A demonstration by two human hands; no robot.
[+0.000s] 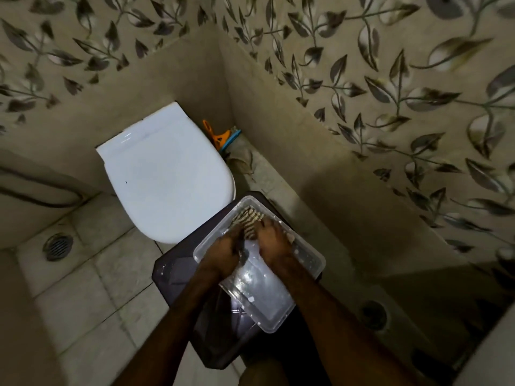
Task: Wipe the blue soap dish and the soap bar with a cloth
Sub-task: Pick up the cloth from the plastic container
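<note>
Our two hands meet over a clear rectangular plastic tray (312,263) that stands on a dark plastic stool (172,271). Our left hand (225,246) is closed around something dark and narrow at the middle of the tray; we cannot tell what it is. Our right hand (274,240) presses with bent fingers on a striped brown and cream cloth (248,218), which lies bunched at the far end of the tray. The blue soap dish and the soap bar are not visible; they may be hidden under our hands or the cloth, but we cannot say.

We judge the cloth to be soft and limp, so it is best gathered in the whole palm. A wet soap bar would be slippery, and we would hold it by its long sides through the cloth. A plastic dish would be light and stiff, easy to hold by its rim.

A second clear plastic tray (259,296) lies tilted partly under the first one and hangs over the stool edge, so hard pressing could tip it. White residue marks both trays.

The room is a dim bathroom. A white toilet with a closed lid (167,174) is just beside the stool, the floor is of pale tiles (92,274) with a round metal drain (57,246), and the leaf-pattern wall tiles (390,79) rise around us.
</note>
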